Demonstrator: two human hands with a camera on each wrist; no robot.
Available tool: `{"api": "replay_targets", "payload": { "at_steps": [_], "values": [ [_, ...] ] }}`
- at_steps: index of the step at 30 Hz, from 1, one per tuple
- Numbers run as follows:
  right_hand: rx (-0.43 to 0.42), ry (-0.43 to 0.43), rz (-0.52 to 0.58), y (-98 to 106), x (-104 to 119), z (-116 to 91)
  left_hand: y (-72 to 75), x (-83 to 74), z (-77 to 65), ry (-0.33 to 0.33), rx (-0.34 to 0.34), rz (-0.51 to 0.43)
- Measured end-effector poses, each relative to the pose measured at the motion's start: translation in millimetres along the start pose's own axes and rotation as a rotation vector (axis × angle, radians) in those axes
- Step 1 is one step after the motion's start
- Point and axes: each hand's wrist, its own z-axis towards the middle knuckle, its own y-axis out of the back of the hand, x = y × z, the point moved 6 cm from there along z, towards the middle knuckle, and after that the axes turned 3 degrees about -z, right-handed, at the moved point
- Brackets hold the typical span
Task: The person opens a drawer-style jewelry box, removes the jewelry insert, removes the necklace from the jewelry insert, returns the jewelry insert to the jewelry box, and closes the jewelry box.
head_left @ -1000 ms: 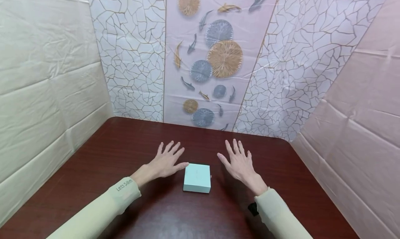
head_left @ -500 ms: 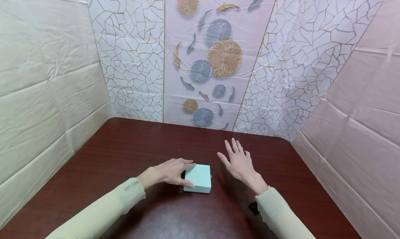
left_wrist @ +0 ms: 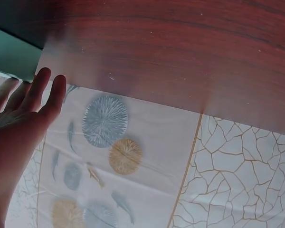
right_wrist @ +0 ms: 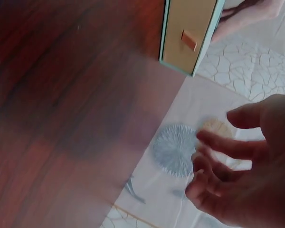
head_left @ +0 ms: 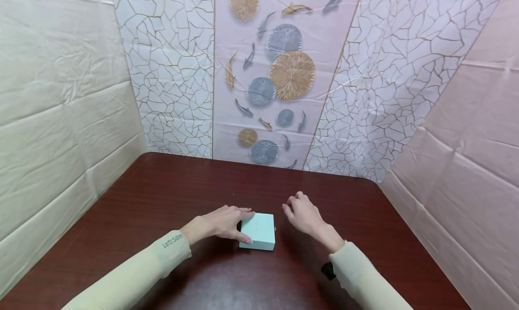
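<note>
A small pale turquoise drawer box (head_left: 262,231) lies flat on the dark red wooden table. My left hand (head_left: 222,223) grips its left part, thumb at the near edge and fingers at the far left corner. From the left wrist, the fingers (left_wrist: 36,95) show along one side of the box. My right hand (head_left: 305,216) hovers to the right of the box, fingers loosely bent, holding nothing. In the right wrist view the box's tan drawer front (right_wrist: 176,57) carries a small tan pull tab (right_wrist: 190,41), a short way from the right thumb and index finger.
The table (head_left: 178,179) reaches back to a patterned cloth wall (head_left: 263,120) with fish and round motifs. Pale fabric walls (head_left: 61,120) stand on the left and right sides. A dark object (head_left: 328,271) shows under the right cuff.
My left hand has come in from the left and taken hold of the box's left part. The right hand's spread fingers have bent inward, with the hand staying right of the box.
</note>
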Motion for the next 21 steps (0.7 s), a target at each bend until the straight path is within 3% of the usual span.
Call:
{"api": "replay_targets", "payload": {
  "at_steps": [9,15,21],
  "values": [
    [0.375,0.101,0.232,-20.6,17.1,-6.3,0.9,-1.9,0.0,-0.007,0.004,0.019],
    [0.491,0.158,0.307,-30.7,22.6,-8.1,0.9,-2.3,-0.2,0.002,0.013,0.040],
    [0.583,0.140,0.350,-40.8,21.0,-6.4,0.6,-1.1,0.5,0.022,0.024,0.057]
  ]
}}
